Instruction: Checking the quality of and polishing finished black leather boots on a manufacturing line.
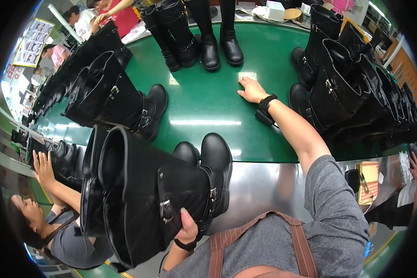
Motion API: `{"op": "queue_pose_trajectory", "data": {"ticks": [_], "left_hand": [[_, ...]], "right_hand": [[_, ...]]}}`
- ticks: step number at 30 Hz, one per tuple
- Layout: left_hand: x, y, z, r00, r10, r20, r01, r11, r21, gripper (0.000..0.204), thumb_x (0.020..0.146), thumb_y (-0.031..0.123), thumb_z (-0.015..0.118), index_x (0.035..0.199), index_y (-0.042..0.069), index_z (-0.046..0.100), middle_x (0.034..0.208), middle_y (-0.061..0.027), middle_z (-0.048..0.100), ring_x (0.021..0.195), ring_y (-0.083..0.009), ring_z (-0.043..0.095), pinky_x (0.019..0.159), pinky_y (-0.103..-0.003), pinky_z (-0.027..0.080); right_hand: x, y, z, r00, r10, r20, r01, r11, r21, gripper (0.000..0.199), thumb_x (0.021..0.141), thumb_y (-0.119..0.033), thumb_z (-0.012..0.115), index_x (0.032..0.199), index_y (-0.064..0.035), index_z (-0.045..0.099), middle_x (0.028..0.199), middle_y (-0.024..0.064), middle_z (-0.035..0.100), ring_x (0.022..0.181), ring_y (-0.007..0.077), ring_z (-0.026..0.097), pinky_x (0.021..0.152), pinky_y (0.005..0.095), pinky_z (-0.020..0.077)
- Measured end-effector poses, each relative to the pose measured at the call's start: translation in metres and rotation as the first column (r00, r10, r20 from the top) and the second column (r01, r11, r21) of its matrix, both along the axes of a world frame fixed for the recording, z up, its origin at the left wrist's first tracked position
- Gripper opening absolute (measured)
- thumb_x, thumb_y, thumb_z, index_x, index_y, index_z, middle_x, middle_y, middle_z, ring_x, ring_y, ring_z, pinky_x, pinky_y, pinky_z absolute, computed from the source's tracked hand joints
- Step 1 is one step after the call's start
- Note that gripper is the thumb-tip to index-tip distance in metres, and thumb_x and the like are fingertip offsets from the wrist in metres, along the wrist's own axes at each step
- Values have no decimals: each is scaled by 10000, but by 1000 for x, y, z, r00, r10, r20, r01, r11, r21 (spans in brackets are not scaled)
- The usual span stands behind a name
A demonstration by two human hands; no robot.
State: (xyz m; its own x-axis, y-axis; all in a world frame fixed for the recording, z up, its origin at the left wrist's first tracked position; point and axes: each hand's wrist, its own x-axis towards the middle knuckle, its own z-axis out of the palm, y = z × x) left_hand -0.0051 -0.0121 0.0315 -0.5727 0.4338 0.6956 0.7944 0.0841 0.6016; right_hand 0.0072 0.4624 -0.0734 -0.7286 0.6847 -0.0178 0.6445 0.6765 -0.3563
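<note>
My left hand (188, 226) is closed on a pair of tall black boots (146, 180), gripping the shaft near a side buckle. The boots tilt over the table's near edge, their open tops toward the lower left and their rounded toes pointing up. Part of my left hand is hidden behind the shaft. Stretched forward, my right hand (252, 90) has its fingers apart and nothing in it. It is over or on the green table (204, 102); contact cannot be told. A black band with a small dark box (266, 116) is at that wrist.
More black boots stand at the left (109, 92), the far side (211, 51) and the right (343, 88). A metal ledge (264, 190) runs along the near edge, with a patterned notepad (368, 183) at its right. A co-worker (46, 222) is close on my left.
</note>
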Motion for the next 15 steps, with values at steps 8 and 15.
{"op": "queue_pose_trajectory", "data": {"ticks": [8,15], "left_hand": [[-2,16,17,992,-46,-116,59,992,111,403,836,-35,583,1208,-162,496,1228,-234,566,1084,-284,594,927,-348,468],[-11,19,10,989,111,-100,-83,966,244,292,847,17,631,1098,-125,587,1104,-188,650,973,-259,649,873,-342,487]], "right_hand": [[61,-121,136,959,276,67,-263,953,-153,507,839,-379,662,1225,-57,597,1204,145,615,1173,288,546,1047,424,359],[213,-220,276,573,146,-806,-312,949,-51,295,914,-154,618,1171,-10,601,1040,48,671,962,113,617,842,260,484]]}}
